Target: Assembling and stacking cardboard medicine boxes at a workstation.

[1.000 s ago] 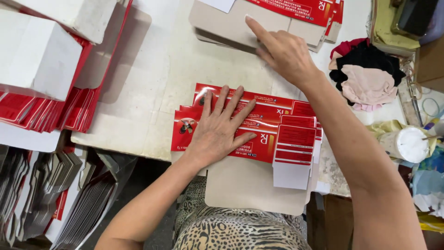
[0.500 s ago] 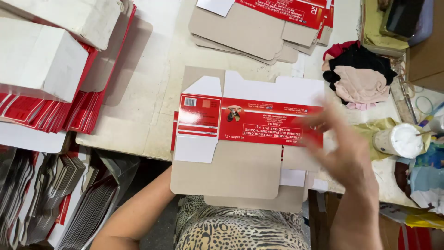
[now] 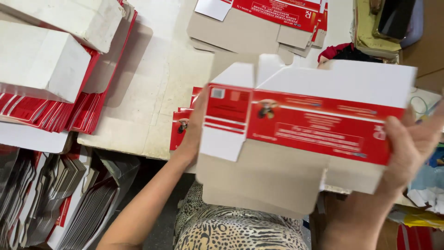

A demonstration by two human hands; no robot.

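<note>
I hold a flat red-and-white carton blank (image 3: 319,125) lifted up close to the camera, its grey cardboard underside showing below. My right hand (image 3: 409,148) grips its right edge. My left hand (image 3: 196,125) is at its left edge, mostly hidden behind the blank, fingers under it. Below the blank a stack of folded red cartons (image 3: 182,127) lies on the table (image 3: 152,97), largely covered.
A pile of flat carton blanks (image 3: 259,23) lies at the far side of the table. White wrapped bundles and red carton stacks (image 3: 51,78) fill the left. More flattened stock (image 3: 69,203) stands below the table's edge. Cloths and clutter (image 3: 347,51) sit right.
One second ago my left hand pressed on the folded stack while my right reached to the far pile. Since then a blank has come over and risen toward the camera, both hands on it.
</note>
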